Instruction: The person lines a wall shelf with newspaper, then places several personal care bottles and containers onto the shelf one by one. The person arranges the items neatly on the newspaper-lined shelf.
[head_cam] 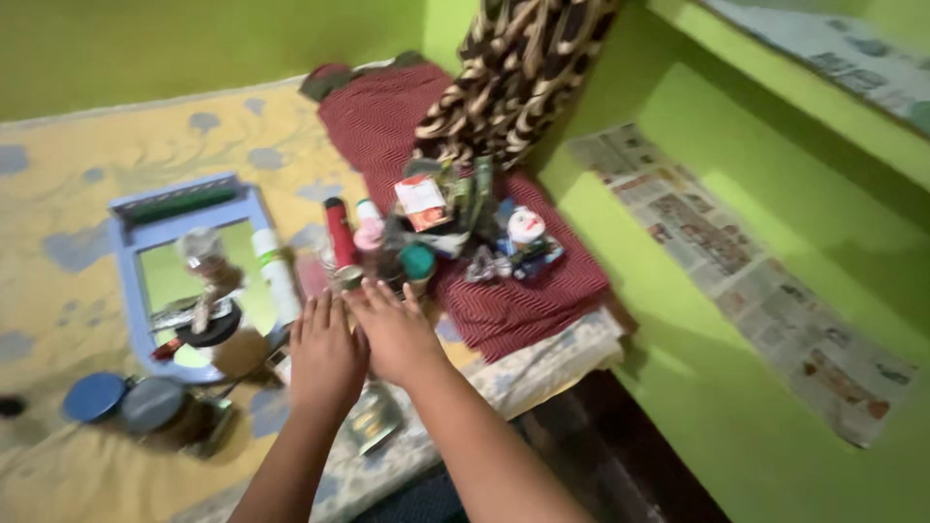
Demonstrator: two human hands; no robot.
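My left hand (325, 351) and my right hand (395, 329) reach out side by side, palms down, fingers stretched and touching each other, holding nothing. They hover over the edge of a yellow patterned bed sheet (116, 165). Just beyond the fingertips stands a cluster of small toiletry items: a red tube (339, 230), a white bottle (276, 274), a green-capped jar (418, 261), a small round tin (348, 278) and a white-capped jar (526, 227). A blue-framed mirror (184, 266) lies flat to the left of my hands.
A dark red cloth (504, 300) lies under the cluster. A brown patterned fabric (513, 73) hangs behind it. Two round dark lids (126, 399) rest near the mirror. Green wall shelves lined with newspaper (746, 261) run along the right.
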